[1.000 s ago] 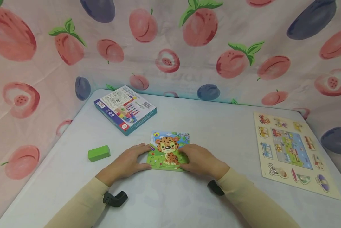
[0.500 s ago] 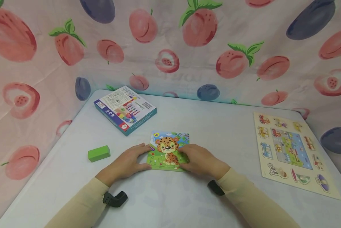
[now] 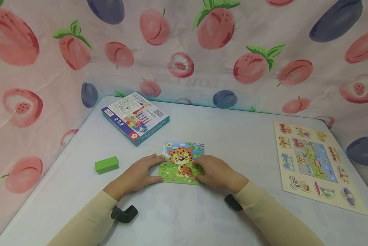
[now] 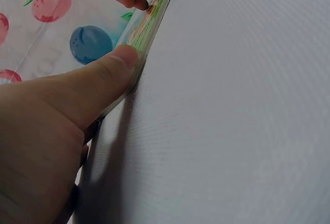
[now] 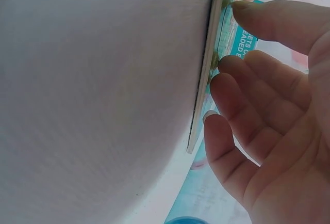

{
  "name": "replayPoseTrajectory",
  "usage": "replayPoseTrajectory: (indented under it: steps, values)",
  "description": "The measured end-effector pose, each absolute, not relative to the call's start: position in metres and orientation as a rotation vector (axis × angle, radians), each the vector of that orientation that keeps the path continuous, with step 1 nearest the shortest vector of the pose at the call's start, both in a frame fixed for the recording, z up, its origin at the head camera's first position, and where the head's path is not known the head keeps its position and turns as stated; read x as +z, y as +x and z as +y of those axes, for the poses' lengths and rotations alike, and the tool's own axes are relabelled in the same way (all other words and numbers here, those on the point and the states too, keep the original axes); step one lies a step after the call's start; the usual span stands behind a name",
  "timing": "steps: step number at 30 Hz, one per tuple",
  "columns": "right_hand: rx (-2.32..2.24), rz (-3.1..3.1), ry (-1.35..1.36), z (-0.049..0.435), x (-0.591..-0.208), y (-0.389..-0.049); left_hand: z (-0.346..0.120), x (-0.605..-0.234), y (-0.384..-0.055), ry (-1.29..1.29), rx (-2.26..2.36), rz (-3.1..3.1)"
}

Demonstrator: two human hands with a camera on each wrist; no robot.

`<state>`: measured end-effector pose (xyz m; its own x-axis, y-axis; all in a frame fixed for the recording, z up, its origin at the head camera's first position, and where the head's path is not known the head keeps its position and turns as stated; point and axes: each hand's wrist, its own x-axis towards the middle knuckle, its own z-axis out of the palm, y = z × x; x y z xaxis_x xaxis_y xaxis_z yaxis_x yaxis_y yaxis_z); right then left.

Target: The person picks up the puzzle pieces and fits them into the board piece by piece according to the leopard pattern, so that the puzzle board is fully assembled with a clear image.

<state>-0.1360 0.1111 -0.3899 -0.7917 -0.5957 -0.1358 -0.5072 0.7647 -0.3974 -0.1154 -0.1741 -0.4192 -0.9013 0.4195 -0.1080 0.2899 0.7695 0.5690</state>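
Observation:
A thin picture puzzle board [image 3: 179,167] with a spotted leopard cub lies flat on the table in the head view. At its left edge is my left hand [image 3: 138,176], fingers fairly straight. The left wrist view shows that hand's thumb [image 4: 103,82] resting against the board's near corner. My right hand [image 3: 218,174] lies over the board's right side, covering part of the picture. Its thumb and fingertips touch the printed face, spread apart and lightly bent, as the right wrist view shows with the hand [image 5: 268,105] beside the board's pale edge [image 5: 201,90].
A green block [image 3: 107,165] sits left of the left hand. Behind it lies a flat toy box [image 3: 135,118] with bead pictures. To the right is a larger wooden vehicle puzzle [image 3: 319,167]. Fruit-printed cloth [image 3: 202,68] hangs behind the white table [image 3: 233,130].
My right thumb has shifted slightly to the right on the picture, showing more of the cub's tail. My left hand and the board stay where they were.

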Motion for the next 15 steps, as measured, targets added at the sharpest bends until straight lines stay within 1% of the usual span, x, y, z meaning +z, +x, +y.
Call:
replayPoseTrajectory:
  steps: [15]
  values:
    - [-0.534,2.687,-0.830,0.1108,-0.3918,-0.1377,-0.1735,-0.4182,-0.1154,0.567,0.826,2.731]
